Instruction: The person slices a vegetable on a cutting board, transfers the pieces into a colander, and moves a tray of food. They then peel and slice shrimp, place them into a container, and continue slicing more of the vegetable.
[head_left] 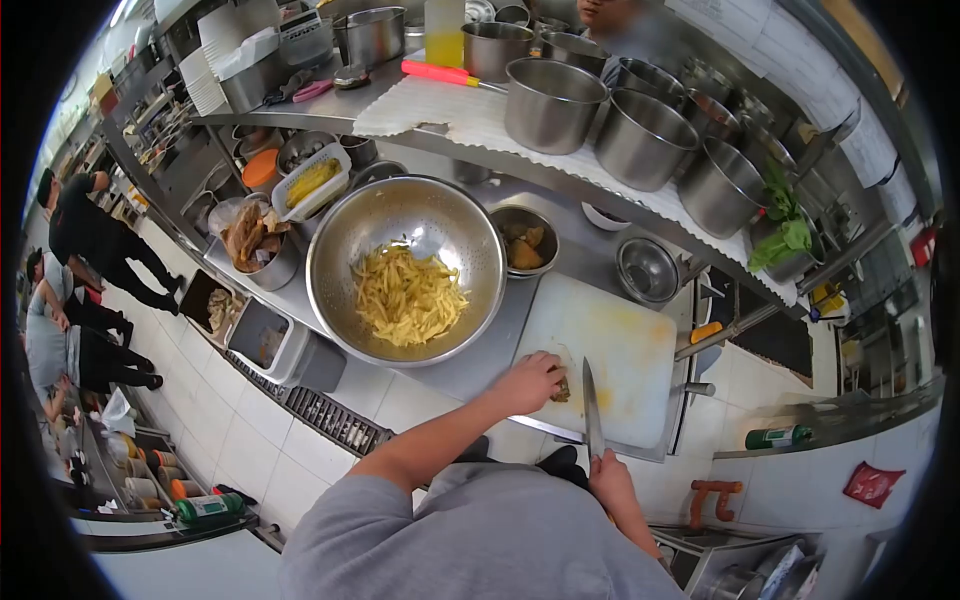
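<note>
A white cutting board [625, 345] with yellowish stains lies on the metal counter. On its left part, my left hand [533, 382] has its fingers closed on a small brown food piece [562, 389]. My right hand [611, 480] grips the handle of a knife [592, 410], whose blade points away from me over the board, to the right of the food piece. Left of the board stands a large perforated metal colander [470, 225] holding yellow strips [408, 297]. A metal bowl [523, 240] with brownish-yellow chunks sits just behind the board.
An empty metal bowl [648, 270] stands behind the board's right side. Several steel pots [555, 105] line the raised shelf [440, 110]. A grey bin [270, 340] is at the counter's left edge. Other people [105, 240] stand at far left; another person is behind the shelf.
</note>
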